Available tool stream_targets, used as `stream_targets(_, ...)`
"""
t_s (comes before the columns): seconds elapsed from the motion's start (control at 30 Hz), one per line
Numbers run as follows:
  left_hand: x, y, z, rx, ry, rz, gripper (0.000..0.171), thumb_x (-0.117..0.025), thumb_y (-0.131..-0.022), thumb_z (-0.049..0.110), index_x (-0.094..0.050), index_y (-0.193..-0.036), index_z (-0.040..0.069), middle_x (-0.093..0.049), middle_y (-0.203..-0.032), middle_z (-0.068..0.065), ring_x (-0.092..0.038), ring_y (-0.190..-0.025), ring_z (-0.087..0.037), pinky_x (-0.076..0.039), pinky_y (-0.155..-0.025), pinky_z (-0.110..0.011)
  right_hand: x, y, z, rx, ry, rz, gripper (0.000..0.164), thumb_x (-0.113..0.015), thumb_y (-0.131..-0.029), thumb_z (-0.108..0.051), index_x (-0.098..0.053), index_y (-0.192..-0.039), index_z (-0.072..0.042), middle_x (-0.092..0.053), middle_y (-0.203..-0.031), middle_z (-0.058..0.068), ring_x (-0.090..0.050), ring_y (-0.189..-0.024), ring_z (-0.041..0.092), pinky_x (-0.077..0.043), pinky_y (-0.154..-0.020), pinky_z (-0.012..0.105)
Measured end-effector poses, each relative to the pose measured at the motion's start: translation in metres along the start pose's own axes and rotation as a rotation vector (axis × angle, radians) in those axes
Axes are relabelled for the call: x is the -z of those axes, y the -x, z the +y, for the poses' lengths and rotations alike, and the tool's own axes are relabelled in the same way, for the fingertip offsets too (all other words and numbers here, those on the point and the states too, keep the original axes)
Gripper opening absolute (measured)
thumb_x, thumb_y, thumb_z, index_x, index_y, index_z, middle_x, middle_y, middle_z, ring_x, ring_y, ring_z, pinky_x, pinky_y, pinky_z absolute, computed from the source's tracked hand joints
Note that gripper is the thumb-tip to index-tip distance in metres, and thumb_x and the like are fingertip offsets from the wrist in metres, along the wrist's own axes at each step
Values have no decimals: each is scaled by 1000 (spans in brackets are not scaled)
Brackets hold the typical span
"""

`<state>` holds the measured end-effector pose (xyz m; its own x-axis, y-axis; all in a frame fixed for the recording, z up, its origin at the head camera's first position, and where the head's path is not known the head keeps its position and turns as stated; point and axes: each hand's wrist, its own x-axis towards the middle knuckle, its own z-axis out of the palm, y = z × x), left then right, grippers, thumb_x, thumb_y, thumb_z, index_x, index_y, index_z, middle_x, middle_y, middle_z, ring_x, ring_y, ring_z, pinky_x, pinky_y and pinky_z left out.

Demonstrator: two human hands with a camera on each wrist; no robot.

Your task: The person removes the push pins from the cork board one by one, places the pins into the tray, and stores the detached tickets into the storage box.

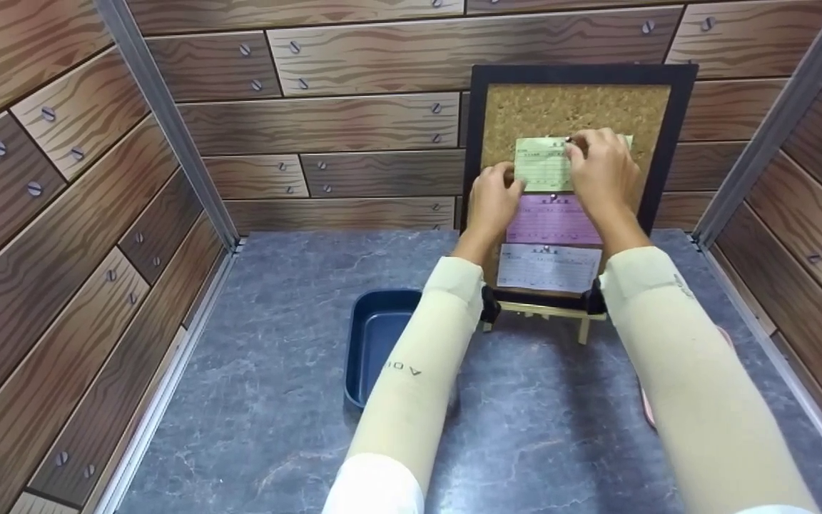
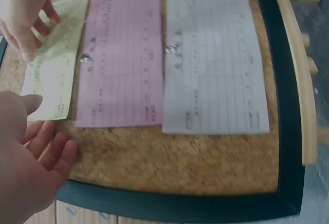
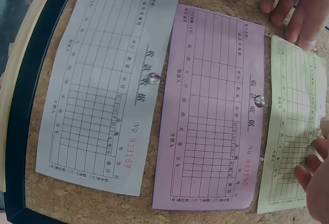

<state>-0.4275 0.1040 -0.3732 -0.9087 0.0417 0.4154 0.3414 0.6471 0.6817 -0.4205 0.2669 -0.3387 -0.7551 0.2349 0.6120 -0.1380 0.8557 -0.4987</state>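
Note:
A green receipt slip (image 1: 541,165) lies against the cork board (image 1: 575,107), above a purple slip (image 1: 550,220) and a white slip (image 1: 548,268). My right hand (image 1: 607,168) is at the green slip's top edge, thumb and forefinger pinching a small push pin (image 1: 569,140). Its other fingers bend over the paper. At the slip's left end is my left hand (image 1: 494,203), its thumb (image 2: 33,101) on the paper's edge and its other fingers loosely bent by the cork. Silver pins (image 3: 259,100) sit at the top middle of the purple and white slips.
The black-framed board leans on a small wooden easel (image 1: 584,330) near the back wall. A dark blue tray (image 1: 354,350) stands on the grey table (image 1: 275,307), partly behind my left forearm. Beside my right forearm a pink rim (image 1: 648,410) shows, mostly hidden.

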Motion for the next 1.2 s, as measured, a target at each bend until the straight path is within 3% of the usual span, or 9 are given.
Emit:
stream_targets(0.17,-1,-4,3,93,187,32,25,-68,-95,21,-71,-119,14,-72,-104,4,-65,-97,-8,-47,-88,-21,0,-4,-1,-19,-7,12,26,-65,-97,-28,-71,-116,-10,-67,-119,10,-57,-116,31,-45,-91,58)
stream_targets(0.3,-2,-5,4,155,256,33,26,-69,-95,21,-70,-120,16,-73,-101,8,-65,-94,-5,-47,-85,-21,0,-7,-2,-14,2,13,24,-65,-97,-27,-70,-112,-9,-67,-116,11,-57,-113,32,-45,-90,57)
stream_targets(0.57,-3,-5,8,208,181,47,24,-68,-95,29,-70,-118,27,-71,-96,19,-63,-90,0,-48,-81,-27,0,-12,-3,-14,10,11,21,-65,-97,-25,-70,-109,-8,-67,-114,12,-57,-113,33,-45,-90,58)
stream_targets(1.2,-3,-8,8,211,90,65,22,-66,-95,31,-70,-116,31,-70,-95,20,-63,-93,-2,-48,-82,-31,-1,-13,-3,-36,-10,0,20,-67,-96,-25,-70,-108,-10,-67,-113,11,-56,-113,32,-44,-91,57)
